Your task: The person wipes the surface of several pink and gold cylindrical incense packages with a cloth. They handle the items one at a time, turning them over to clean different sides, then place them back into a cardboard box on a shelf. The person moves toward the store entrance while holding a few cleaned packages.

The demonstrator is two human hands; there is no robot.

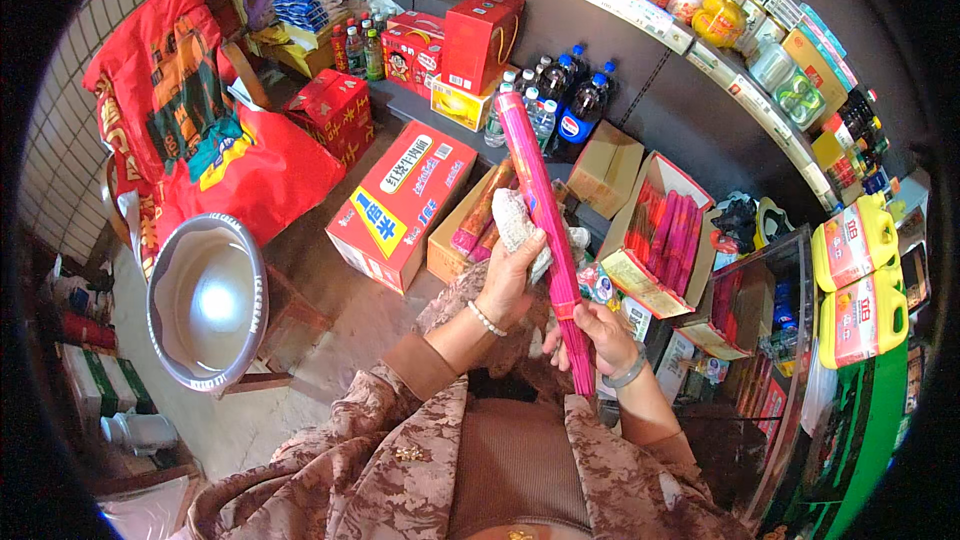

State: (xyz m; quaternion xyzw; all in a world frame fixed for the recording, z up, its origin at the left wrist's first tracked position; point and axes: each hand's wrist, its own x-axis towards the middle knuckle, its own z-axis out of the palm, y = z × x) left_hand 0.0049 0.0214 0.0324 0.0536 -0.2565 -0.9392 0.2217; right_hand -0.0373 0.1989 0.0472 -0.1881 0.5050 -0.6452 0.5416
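A long bundle of pink incense sticks point(534, 172), in a printed wrapper with the bare stick ends at the bottom, slants across the space in front of my chest. My left hand point(506, 281) presses a crumpled white cloth point(511, 219) against the bundle's middle. Lower down, my right hand point(609, 341) grips the bundle near the bare ends. Similar bundles fill an open cardboard box point(645, 281) to the right. Behind my left hand, another open carton point(444, 255) holds a few wrapped bundles point(480, 214), partly hidden by the hand and cloth.
A red instant noodle carton point(403, 202) lies left of the open carton. Farther left are a grey-rimmed basin point(206, 307) and a large red bag point(247, 165). Bottles point(581, 116) and gift boxes point(480, 41) line the back. Yellow jugs point(862, 315) stand at right, beside a glass case.
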